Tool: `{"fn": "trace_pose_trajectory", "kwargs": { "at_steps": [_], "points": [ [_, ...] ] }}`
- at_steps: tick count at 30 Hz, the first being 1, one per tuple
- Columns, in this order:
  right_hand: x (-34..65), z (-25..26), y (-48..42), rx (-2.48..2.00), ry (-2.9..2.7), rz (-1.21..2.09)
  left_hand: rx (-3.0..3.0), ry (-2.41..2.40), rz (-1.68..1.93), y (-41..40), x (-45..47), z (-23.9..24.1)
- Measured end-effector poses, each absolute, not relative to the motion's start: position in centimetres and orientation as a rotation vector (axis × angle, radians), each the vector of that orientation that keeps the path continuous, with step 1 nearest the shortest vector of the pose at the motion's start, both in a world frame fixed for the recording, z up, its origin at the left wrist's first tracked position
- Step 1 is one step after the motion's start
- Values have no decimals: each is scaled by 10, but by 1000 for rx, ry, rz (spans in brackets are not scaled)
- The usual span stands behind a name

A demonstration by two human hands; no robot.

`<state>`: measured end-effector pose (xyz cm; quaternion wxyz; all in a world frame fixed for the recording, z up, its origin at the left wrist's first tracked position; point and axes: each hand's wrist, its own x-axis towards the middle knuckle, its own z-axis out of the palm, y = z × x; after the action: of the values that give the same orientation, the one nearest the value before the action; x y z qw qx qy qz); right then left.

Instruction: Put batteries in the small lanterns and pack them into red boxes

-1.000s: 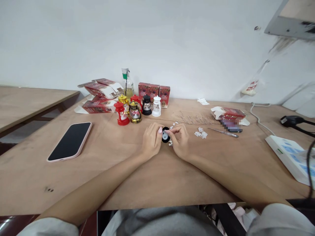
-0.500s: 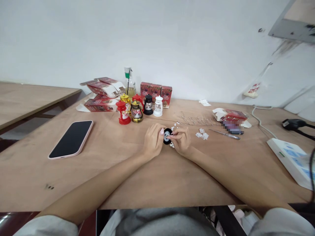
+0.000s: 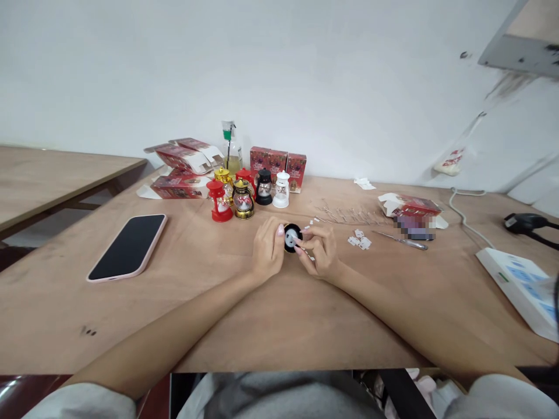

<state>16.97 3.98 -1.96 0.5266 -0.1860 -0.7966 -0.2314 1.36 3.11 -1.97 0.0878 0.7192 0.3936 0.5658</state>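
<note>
My left hand point(image 3: 268, 249) is closed around what looks like a small lantern point(image 3: 293, 228), its underside turned up toward me. That underside is a black ring with a thin gold edge and a pale grey disc inside. The rest of it is hidden behind my fingers. At the disc's right side, my right hand point(image 3: 321, 253) has its fingers bent and slightly apart, one fingertip touching the disc. I see nothing between them. Small white pieces point(image 3: 311, 221) lie on the table just beyond my right hand.
Several small lanterns point(image 3: 243, 201) stand in front of red boxes point(image 3: 268, 158) and a bottle point(image 3: 233, 157). A phone point(image 3: 127, 247) lies left. Thin metal wires point(image 3: 349, 215), white tabs point(image 3: 360, 240), a screwdriver-like tool point(image 3: 406, 241) and a white device point(image 3: 519, 285) are to the right.
The fingers of my right hand have loosened from a pinch and spread slightly. My left hand and the lantern have shifted a little left, showing more of the disc.
</note>
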Motion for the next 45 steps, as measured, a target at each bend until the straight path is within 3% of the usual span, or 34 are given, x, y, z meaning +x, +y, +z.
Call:
{"fn": "trace_pose_trajectory", "kwargs": {
  "at_steps": [45],
  "points": [
    [172,-23,42,-541,-1957,-424,2112,1200,1706,32,12,-20]
  ]
}}
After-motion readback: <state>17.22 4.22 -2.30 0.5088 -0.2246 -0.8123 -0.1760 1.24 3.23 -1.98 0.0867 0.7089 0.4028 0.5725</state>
